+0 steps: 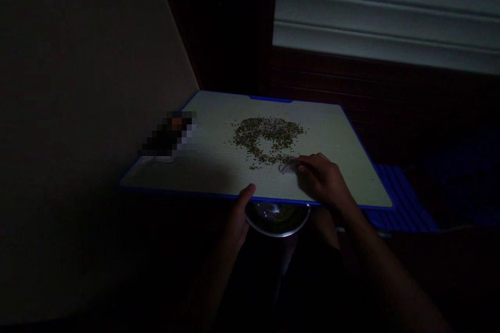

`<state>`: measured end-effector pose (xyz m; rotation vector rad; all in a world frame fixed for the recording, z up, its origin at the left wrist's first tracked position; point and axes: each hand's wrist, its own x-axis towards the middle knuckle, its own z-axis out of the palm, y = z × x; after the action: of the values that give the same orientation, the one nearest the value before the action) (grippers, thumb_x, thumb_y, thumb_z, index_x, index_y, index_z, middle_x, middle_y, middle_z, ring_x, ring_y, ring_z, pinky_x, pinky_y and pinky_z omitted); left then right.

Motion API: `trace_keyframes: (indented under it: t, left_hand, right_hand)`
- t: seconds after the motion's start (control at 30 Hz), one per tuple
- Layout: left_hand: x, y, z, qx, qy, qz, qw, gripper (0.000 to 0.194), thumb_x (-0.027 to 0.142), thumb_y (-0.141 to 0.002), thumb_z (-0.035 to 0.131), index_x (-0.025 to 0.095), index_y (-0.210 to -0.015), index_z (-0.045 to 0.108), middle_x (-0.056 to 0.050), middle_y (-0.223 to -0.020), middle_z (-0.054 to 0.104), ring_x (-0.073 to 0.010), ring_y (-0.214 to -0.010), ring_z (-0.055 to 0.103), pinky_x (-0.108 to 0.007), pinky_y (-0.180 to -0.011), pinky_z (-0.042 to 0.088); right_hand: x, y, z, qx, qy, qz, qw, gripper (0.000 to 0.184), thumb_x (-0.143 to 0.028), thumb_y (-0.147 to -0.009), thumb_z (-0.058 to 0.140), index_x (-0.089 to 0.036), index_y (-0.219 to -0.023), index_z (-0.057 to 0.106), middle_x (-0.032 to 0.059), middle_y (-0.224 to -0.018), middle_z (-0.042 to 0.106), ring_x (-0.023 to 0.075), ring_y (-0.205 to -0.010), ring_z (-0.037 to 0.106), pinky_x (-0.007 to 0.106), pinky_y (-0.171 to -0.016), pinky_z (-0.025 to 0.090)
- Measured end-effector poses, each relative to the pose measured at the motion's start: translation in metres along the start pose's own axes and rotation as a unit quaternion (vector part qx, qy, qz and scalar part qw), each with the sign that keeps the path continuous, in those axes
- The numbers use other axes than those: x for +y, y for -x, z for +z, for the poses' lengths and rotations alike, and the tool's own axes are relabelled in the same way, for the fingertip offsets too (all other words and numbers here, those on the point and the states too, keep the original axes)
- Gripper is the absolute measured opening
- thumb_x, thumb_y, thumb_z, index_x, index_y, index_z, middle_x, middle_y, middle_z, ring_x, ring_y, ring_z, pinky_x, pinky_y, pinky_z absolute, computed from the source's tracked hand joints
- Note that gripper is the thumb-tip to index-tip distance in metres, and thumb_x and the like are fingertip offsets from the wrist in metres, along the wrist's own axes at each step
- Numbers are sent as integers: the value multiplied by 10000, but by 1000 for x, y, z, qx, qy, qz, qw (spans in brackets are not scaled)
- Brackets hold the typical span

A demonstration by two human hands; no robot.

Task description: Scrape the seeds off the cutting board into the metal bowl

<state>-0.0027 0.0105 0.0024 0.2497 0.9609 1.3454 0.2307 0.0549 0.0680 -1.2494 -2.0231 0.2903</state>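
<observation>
Pale board (211, 161) with grains (247, 134) near right hand (322, 177)

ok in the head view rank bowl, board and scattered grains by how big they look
1. White board
2. Scattered grains, as one patch
3. Metal bowl, by its visible part; the board hides some

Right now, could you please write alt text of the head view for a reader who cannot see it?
A person's right hand holds a small pale object beside greenish grains scattered on a pale, blue-edged board, in dim light. The left hand is at the board's near edge, next to a metal bowl with more grains inside.
</observation>
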Motion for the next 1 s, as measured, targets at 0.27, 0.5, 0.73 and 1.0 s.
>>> trace_keyframes:
  t: [0.27,0.5,0.73,1.0]
  left_hand:
    - [1,2,1,-22,1,9,1000,326,283,-848,826,180,-1153,774,-93,-1237,801,-286,-1303,677,-422,-1174,484]
    - [4,5,3,-9,-11,-4,1000,377,301,-818,848,177,-1166,770,-97,-1230,803,-305,-1284,688,-451,-1166,489]
    - [5,3,0,-7,-21,-28,999,363,340,-818,851,166,-1129,781,-112,-1211,807,-308,-1260,702,-450,-1156,494]
    - [6,4,-2,23,-56,-67,996,419,398,-824,842,120,-1129,770,-135,-1149,816,-310,-1149,747,-427,-1068,547]
  right_hand:
    - [-7,7,-7,-31,-35,-13,999,259,-338,-1016,579,-267,-1183,764,75,-1086,811,267,-982,701,446,-868,542]
    - [-17,11,-14,-89,-95,6,992,267,-347,-1017,592,-272,-1201,770,62,-1106,809,245,-1000,737,414,-877,570]
    - [-14,12,-15,-121,-141,1,983,253,-312,-986,649,-276,-1197,782,44,-1122,823,209,-993,766,376,-872,593]
    - [-13,14,-14,-139,-191,51,970,182,-338,-912,748,-277,-1063,829,0,-911,833,176,-771,756,307,-688,574]
